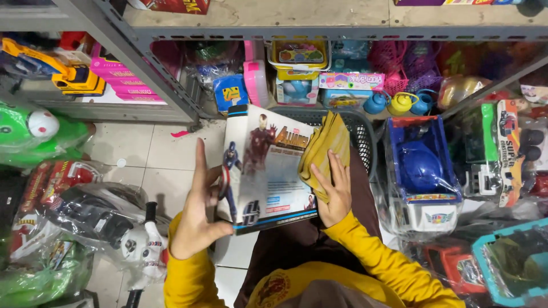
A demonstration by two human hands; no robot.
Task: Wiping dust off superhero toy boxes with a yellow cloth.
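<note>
At the far left, plastic-wrapped toys (68, 219) lay heaped on the tiled floor (154, 165). The left hand (200, 214) was spread wide, fingers straight and pointing up, its palm pressed flat against the left edge of a boxed toy (265, 171) with printed superhero figures, the thumb hooked under the box's lower corner. The box stood tilted over the person's lap, between both hands. The right hand (333, 191) was half curled, fingers laid over a folded yellow cloth (322, 148) and pressing it against the box's right side. Behind the cloth stood a dark mesh basket (362, 128); its contents were hidden. Further right, an open blue and white toy truck (422, 188) held a blue helmet-like piece (419, 165). At the lower right corner, a teal tray (514, 265) held a packaged toy under clear wrap.
</note>
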